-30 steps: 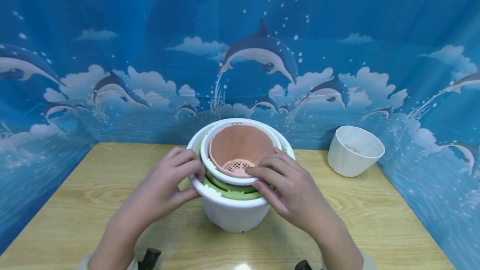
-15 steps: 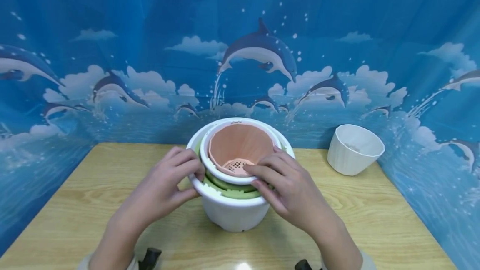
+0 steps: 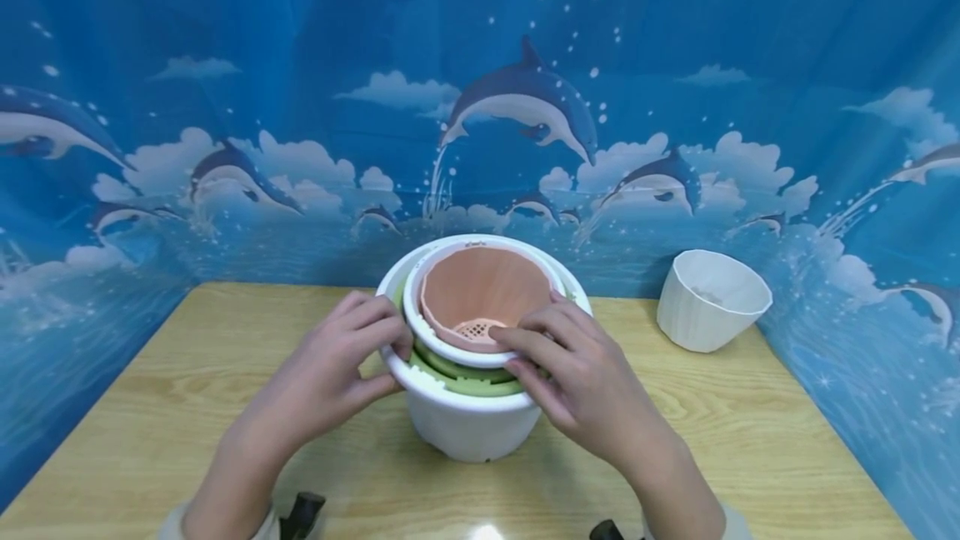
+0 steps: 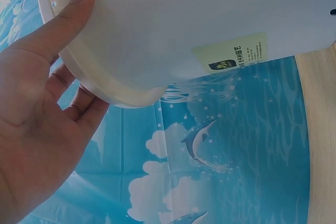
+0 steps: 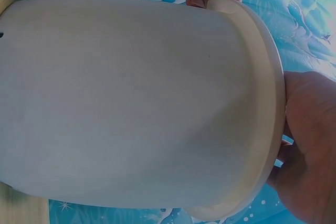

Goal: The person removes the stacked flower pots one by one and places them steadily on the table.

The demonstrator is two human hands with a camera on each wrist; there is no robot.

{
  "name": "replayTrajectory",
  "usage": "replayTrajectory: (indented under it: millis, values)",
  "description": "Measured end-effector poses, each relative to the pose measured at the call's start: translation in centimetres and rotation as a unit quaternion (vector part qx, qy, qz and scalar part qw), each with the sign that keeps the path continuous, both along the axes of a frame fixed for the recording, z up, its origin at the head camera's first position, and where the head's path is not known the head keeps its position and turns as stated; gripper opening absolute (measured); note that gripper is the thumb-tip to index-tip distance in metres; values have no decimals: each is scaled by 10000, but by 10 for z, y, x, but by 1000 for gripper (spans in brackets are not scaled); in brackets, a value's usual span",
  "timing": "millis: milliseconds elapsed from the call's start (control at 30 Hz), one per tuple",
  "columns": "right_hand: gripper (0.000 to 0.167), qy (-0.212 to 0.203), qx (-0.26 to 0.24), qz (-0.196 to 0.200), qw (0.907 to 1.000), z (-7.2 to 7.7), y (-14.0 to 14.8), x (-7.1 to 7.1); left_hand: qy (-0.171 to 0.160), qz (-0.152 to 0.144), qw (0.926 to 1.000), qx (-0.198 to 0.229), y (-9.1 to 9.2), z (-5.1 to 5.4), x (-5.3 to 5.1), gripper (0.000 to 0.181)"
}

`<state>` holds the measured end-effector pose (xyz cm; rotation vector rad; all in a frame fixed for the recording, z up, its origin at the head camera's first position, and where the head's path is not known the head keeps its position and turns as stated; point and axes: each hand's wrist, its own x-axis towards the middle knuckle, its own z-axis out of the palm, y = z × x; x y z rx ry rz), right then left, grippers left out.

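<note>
A large white pot stands on the table with a green pot, a smaller white pot and a pink pot nested inside it. My left hand grips the large pot's rim at its left side, thumb outside and fingers over the edge; the left wrist view shows the same hand on that rim. With my right hand I pinch the inner white and pink rims at the front right, fingertips inside the pink pot. The right wrist view has this hand partly behind the large rim.
Another white pot leans at the back right of the wooden table. Behind the table hangs a blue dolphin curtain. Two dark objects show at the front edge of view. A label is on the large pot's side.
The view has shifted very slightly. Both hands keep their holds, and the nested pots stay almost as they were; the right fingertips sit marginally differently inside the pink pot.
</note>
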<state>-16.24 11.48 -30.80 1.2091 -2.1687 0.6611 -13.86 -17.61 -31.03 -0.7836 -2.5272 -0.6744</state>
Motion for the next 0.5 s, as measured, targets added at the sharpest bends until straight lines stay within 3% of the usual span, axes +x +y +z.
replayTrajectory:
  millis: [500]
  values:
    - [23, 187, -448, 209, 9986, 2, -2, 2, -107, 35, 9999, -16, 0, 1, 1, 36]
